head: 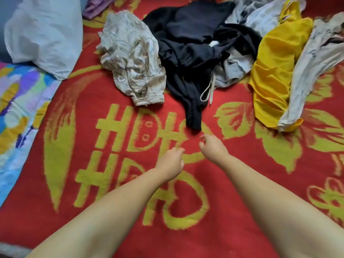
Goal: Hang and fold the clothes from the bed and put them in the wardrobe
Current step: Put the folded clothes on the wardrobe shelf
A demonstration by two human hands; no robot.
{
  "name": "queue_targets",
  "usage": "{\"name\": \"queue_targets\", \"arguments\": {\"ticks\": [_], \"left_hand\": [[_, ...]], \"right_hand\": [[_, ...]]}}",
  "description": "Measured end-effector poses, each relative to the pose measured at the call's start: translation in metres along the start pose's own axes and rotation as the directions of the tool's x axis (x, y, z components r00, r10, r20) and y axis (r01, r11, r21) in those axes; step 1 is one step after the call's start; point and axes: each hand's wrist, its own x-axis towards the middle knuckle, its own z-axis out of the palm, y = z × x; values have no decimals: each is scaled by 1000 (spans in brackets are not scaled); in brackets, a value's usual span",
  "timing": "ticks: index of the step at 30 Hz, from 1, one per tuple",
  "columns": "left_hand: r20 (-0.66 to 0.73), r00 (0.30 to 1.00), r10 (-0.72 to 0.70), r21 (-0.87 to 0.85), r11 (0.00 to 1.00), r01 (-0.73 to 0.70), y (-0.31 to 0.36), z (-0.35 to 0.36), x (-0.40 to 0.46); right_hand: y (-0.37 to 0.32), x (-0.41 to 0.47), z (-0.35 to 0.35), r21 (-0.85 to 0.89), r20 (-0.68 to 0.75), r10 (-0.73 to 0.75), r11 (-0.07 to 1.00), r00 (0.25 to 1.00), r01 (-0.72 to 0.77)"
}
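Note:
A heap of clothes lies across the far half of the bed: a beige patterned garment (pixel 130 58), a black garment (pixel 189 53) with a pale drawstring, a yellow garment (pixel 273 75), a long grey piece (pixel 312 67) and light grey-blue pieces (pixel 232 69) behind. Both my arms reach forward over the red blanket (pixel 104 229). My left hand (pixel 172 162) and my right hand (pixel 212 146) hover just short of the black garment's near tip, fingers loosely curled, holding nothing.
A pale blue pillow (pixel 44 32) lies at the far left, above a multicoloured sheet (pixel 16 112) along the left edge. A purple cloth (pixel 96 6) peeks out at the top. The blanket carries yellow flower and letter patterns.

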Motion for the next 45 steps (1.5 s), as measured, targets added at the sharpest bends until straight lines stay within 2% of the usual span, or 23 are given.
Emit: {"name": "queue_targets", "arguments": {"ticks": [5, 7, 9, 10, 12, 13, 15, 17, 19, 21, 23, 24, 27, 29, 31, 33, 36, 37, 39, 40, 42, 44, 45], "left_hand": [[-122, 993, -6, 4, 1000, 7, -29, 12, 50], [-139, 990, 8, -21, 1000, -11, -31, 10, 72], [-183, 983, -31, -211, 977, -8, -29, 5, 97], [-193, 976, -104, -396, 918, 20, -27, 2, 110], [-107, 954, -279, -738, 665, 112, -20, -3, 130], [-21, 949, -316, -831, 533, 159, -17, -3, 134], [92, 938, -335, -916, 341, 211, -12, 2, 133], [150, 903, -403, -946, 207, 250, -13, 3, 120], [179, 879, -442, -955, 137, 263, -19, -1, 107], [188, 885, -427, -960, 111, 258, -21, -12, 92], [152, 916, -371, -966, 142, 218, -15, -27, 75], [107, 934, -342, -963, 196, 182, -10, -37, 65], [-99, 961, -257, -869, 492, 42, 10, -78, 29], [-215, 959, -186, -773, 632, -51, 23, -113, 0], [-289, 952, -99, -691, 710, -136, 37, -148, -35], [-332, 943, 38, -541, 811, -223, 55, -174, -76], [-222, 922, 317, -227, 903, -365, 91, -177, -146], [-150, 904, 402, -149, 894, -422, 102, -168, -170], [5, 878, 479, -168, 866, -471, 112, -152, -212], [71, 885, 460, -264, 864, -428, 110, -149, -225], [159, 912, 379, -530, 812, -245, 94, -151, -240], [92, 976, 196, -732, 678, -67, 73, -158, -239], [23, 999, 48, -752, 658, -14, 63, -161, -233]], "right_hand": [[-9, 57, 31, 128, -192, 42, 992, 980, -18], [-15, 83, 30, 113, -201, 43, 993, 979, -20], [-20, 106, 29, 25, -176, 29, 999, 984, -25], [-21, 114, 29, 16, -165, 16, 1000, 986, -13], [-23, 116, 32, 73, -140, 9, 997, 990, 1], [-25, 109, 35, 101, -126, 12, 995, 992, 0], [-31, 86, 45, 171, -82, -10, 985, 997, 24], [-40, 56, 52, 281, -4, -68, 957, 998, 66], [-46, 26, 53, 337, 50, -96, 939, 994, 74], [-48, 2, 46, 360, 69, -106, 930, 992, 74], [-51, -20, 32, 415, 65, -124, 906, 990, 86], [-56, -30, 22, 447, 69, -140, 889, 988, 95], [-76, -59, -17, 559, 167, -220, 824, 961, 91], [-83, -79, -48, 681, 209, -227, 732, 951, 25], [-83, -95, -80, 824, 185, -99, 558, 978, -100], [-79, -106, -106, 926, 231, 29, 299, 973, -228], [-92, -123, -138, 937, 347, -52, 57, 937, -344], [-104, -129, -146, 929, 370, -85, 46, 925, -368], [-124, -145, -159, 905, 380, -49, 225, 924, -361], [-127, -155, -163, 890, 349, -21, 322, 937, -324], [-122, -173, -172, 887, 286, 3, 377, 958, -266], [-111, -193, -188, 901, 193, -46, 404, 980, -159], [-109, -205, -198, 905, 152, -101, 415, 983, -97]]}}
